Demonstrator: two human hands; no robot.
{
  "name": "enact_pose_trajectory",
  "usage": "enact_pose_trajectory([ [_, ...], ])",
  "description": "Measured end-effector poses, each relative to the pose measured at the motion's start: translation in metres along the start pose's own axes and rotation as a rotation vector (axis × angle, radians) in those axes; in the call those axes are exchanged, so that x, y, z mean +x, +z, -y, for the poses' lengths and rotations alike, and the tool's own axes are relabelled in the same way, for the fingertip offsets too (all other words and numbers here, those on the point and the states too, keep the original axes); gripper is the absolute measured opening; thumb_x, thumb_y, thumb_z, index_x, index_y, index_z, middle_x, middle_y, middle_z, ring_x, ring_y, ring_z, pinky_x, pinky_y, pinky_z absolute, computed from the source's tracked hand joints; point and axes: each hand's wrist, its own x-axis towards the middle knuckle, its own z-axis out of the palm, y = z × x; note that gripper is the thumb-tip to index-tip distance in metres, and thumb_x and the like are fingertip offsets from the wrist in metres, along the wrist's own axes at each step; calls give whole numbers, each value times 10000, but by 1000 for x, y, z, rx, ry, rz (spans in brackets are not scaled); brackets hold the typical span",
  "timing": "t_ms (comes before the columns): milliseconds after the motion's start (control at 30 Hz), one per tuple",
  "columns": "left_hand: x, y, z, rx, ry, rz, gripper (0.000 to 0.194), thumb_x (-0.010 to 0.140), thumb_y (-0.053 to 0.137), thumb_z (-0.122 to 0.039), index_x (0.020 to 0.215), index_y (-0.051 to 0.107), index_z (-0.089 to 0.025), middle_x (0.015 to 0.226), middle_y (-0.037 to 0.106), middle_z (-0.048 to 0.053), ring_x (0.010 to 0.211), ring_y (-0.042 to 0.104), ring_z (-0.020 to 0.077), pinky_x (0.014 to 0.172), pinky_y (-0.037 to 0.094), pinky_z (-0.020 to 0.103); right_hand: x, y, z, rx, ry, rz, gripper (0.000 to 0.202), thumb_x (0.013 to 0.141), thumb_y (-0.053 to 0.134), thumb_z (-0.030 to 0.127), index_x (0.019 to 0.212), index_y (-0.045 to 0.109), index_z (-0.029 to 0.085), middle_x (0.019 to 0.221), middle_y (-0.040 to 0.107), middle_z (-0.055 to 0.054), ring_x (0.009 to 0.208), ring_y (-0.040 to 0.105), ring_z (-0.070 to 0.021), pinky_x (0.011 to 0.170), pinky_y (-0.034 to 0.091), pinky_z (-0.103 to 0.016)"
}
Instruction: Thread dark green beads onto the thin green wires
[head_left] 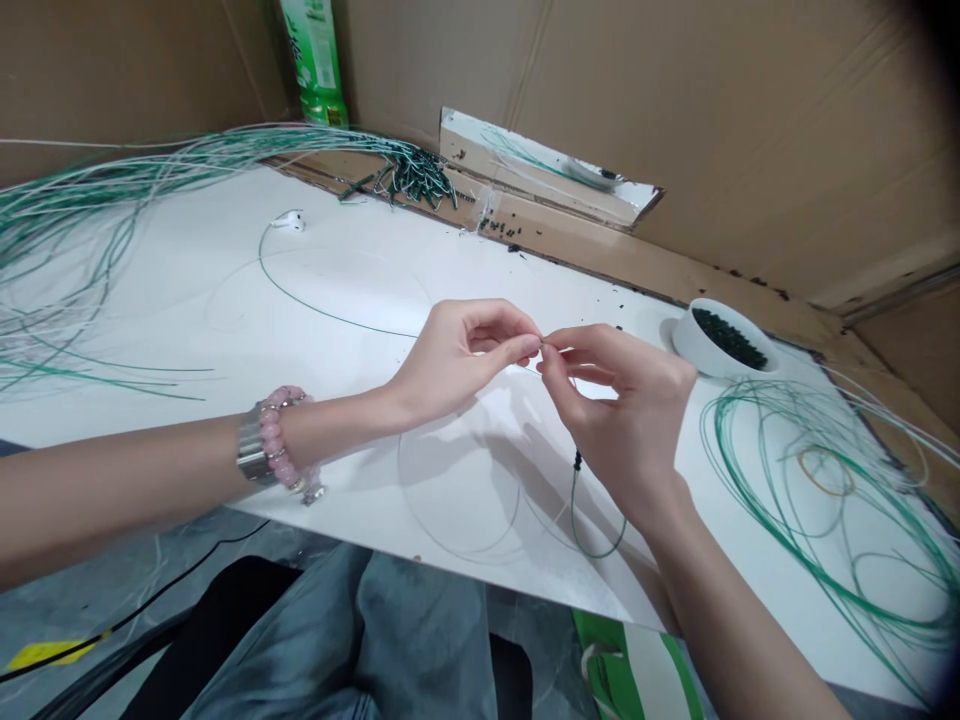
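My left hand [450, 365] is closed in a pinch, thumb against forefinger, with a thin green wire [330, 311] running into it from the left. Its fingertips meet those of my right hand [626, 410], which also pinches the wire. What lies right between the fingertips is too small to make out. Below my right hand hangs a loop of green wire [600, 555] with a few small dark beads [577, 461] threaded on it. A white bowl [686, 340] of dark green beads [727, 338] stands beyond my right hand.
Coiled green wire [724, 450] lies at the right of the white table [360, 270]. Beaded strands [420, 178] end a long wire bundle [187, 150] at the back left. A white earbud [289, 220] lies nearby. Cardboard walls [675, 130] and a green bottle [315, 60] bound the back.
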Motion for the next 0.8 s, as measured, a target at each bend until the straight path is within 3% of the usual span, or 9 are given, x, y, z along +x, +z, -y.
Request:
enact_pose_trajectory([
  [167, 3, -4, 2, -9, 8, -27, 43, 731, 664, -168, 716, 664, -128, 701, 664, 5, 667, 630, 97, 655, 534, 201, -2, 1, -4, 149, 120, 51, 75, 800, 616, 169, 757, 677, 155, 711, 703, -6, 588, 667, -118, 517, 541, -189],
  [467, 4, -5, 0, 113, 21, 3, 80, 757, 621, -178, 710, 656, -123, 686, 658, 11, 660, 619, 95, 659, 524, 205, 1, 3, -9, 394, 253, 3, 44, 751, 672, 167, 712, 666, 147, 658, 687, 0, 573, 679, -138, 526, 556, -211],
  [667, 5, -10, 0, 282, 153, 65, 73, 747, 596, -146, 686, 630, -126, 663, 647, 6, 621, 590, 83, 619, 493, 188, 1, 4, -7, 359, 304, 114, 41, 735, 665, 182, 713, 654, 148, 661, 681, -10, 597, 673, -134, 537, 546, -206],
  [800, 10, -14, 2, 322, 197, 41, 81, 755, 594, -173, 692, 613, -126, 660, 631, 7, 611, 566, 82, 616, 482, 195, 7, -3, -10, 269, 411, 241, 50, 694, 627, 152, 648, 607, 147, 650, 665, -22, 680, 682, -166, 550, 537, -217],
])
